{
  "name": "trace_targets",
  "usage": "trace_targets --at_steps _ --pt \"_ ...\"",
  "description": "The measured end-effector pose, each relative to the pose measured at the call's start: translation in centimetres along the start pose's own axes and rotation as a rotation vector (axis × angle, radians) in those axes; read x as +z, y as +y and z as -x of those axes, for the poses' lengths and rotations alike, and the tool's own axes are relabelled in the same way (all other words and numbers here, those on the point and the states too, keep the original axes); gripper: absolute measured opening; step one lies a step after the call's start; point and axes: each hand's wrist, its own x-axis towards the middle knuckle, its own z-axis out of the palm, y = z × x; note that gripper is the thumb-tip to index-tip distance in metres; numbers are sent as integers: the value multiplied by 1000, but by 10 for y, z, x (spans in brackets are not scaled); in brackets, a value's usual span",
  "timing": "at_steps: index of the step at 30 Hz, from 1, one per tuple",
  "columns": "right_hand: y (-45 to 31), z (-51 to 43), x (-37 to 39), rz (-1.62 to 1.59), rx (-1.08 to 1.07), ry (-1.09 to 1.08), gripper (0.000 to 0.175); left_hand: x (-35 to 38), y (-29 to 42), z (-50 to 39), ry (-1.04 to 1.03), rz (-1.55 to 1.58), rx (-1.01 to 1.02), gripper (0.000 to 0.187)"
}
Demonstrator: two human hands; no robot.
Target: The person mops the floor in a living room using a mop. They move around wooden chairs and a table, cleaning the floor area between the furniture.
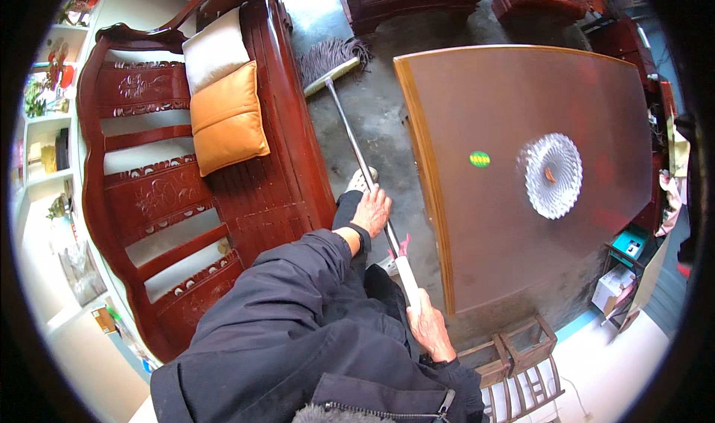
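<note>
A flat mop with a grey string head lies on the dark floor beside the front of a carved wooden bench, its metal pole slanting back toward me. My left hand is closed around the middle of the metal pole. Lower down, my right hand grips the white handle near its end. A pink strip is tied where the metal meets the white handle. My shoes show on the floor on either side of the pole.
At left stands the red-brown wooden bench with an orange cushion and a white cushion. A large brown table holding a glass dish stands at right. Wooden chairs are at lower right; more dark furniture stands beyond.
</note>
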Motion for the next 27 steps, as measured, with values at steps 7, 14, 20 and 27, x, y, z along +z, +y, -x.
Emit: trace_targets --at_steps 7,14,20,27 --pt "127 165 -3 14 104 -2 41 36 178 119 -113 -18 229 28" --pt "345 325 76 120 205 43 48 52 260 181 -680 239 731 35" --pt "452 344 162 691 71 -114 49 62 254 187 -660 253 719 27" --pt "203 179 36 18 91 25 50 48 146 116 -462 76 488 23"
